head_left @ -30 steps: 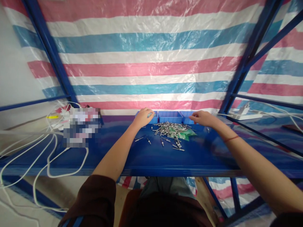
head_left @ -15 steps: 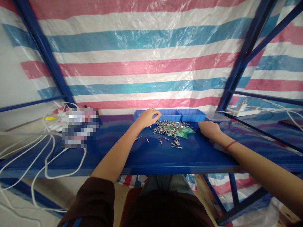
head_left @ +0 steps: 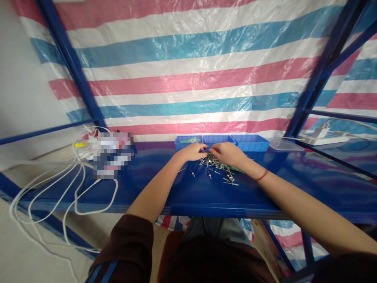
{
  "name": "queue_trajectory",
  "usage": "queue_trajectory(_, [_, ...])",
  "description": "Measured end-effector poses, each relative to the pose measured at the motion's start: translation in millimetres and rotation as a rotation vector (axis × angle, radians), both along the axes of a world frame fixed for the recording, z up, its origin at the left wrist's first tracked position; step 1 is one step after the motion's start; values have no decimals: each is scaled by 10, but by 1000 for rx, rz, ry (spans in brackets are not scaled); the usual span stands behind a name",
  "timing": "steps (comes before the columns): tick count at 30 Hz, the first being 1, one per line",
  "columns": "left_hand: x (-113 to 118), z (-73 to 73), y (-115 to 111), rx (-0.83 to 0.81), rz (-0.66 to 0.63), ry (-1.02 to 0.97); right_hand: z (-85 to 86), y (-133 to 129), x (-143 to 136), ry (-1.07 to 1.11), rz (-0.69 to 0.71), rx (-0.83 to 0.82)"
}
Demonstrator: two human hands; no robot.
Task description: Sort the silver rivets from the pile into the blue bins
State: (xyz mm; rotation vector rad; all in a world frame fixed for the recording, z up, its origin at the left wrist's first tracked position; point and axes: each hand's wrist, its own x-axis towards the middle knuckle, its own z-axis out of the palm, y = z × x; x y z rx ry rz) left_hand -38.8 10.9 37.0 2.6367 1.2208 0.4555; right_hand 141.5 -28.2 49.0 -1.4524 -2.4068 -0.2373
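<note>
A pile of silver blind rivets point(head_left: 209, 161) lies on the blue tabletop, with a few loose rivets point(head_left: 209, 175) in front of it. At the pile's left back edge is my left hand point(head_left: 193, 152), its curved fingers and thumb apart and nothing visible between them. My right hand point(head_left: 228, 153) is over the pile, fingers drawn together in a pinch close to the left fingertips. Whatever its fingertips hold is too small to make out. Green plastic point(head_left: 235, 169) shows partly under the right hand.
Three blue bins stand in a row behind the pile: a left bin point(head_left: 180, 146) with green-and-white contents, a middle bin point(head_left: 219, 139) and a right bin point(head_left: 250, 143). A clear plastic lid point(head_left: 285, 144) lies to their right. White cables point(head_left: 76, 188) trail over the table's left side.
My right hand has moved left from beside the pile to over it, meeting my left hand, whose fingers now reach toward the rivets. The view has shifted slightly.
</note>
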Motion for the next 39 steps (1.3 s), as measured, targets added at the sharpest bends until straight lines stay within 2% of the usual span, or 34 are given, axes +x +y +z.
queue_trajectory(6, [161,-63,-164,-52,-7,-59,-127,-87,789,-26,132,-172])
queue_trajectory(9, [278,-122,-239,-88,-48,-94,-238,-71,964,-18,155,-187])
queue_trajectory(13, [354,-243,-241,-108,-112,-91,-292,-65,913,-53,144,-125])
queue_trajectory(18, [365,-353,-181,-48,-103,-32,-247,-144,823,-204,35,1])
queue_trajectory(23, [398,-334,-194,33,-97,-16,-188,-178,857,-214,18,124])
queue_trajectory(28, [425,-277,-238,30,-73,-22,-93,-151,849,-144,146,116])
queue_trajectory(35, [455,-276,-231,70,-98,-186,29,-87,748,-48,179,214])
queue_trajectory(39, [511,-270,-212,61,-122,-438,136,-43,605,41,174,231])
